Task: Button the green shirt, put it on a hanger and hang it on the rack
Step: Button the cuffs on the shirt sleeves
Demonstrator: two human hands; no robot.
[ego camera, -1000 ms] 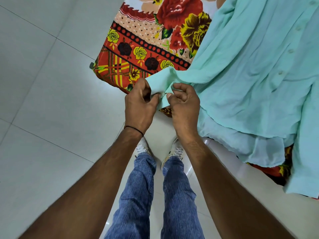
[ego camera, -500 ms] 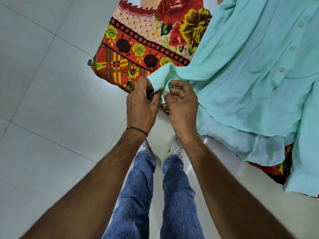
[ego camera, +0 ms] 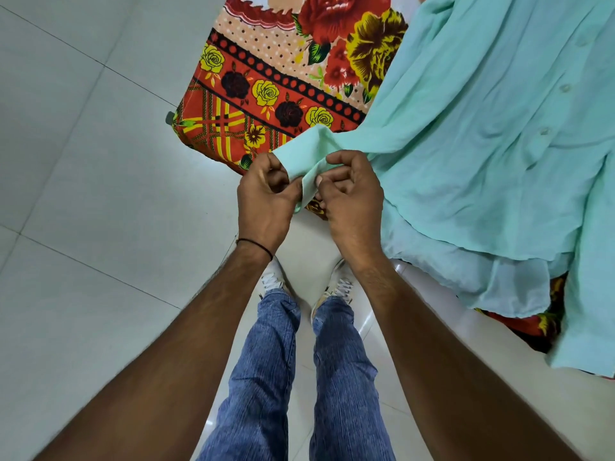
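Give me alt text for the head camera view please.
Both hands, left hand and right hand, pinch the cuff of a green shirt spread on a floral cloth. Below are jeans and a tiled floor.

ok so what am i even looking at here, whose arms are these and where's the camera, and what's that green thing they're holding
There is no machine here. The camera is worn on a person's head and looks down, so the two arms reaching forward are their own, with their jeans and shoes below on a tiled floor. The left hand and the right hand pinch the cuff end of a sleeve between their fingertips. That sleeve belongs to the green shirt, which lies spread over a surface covered by a red and yellow flowered cloth. Small buttons run down the shirt's front. No hanger or rack shows in this view.
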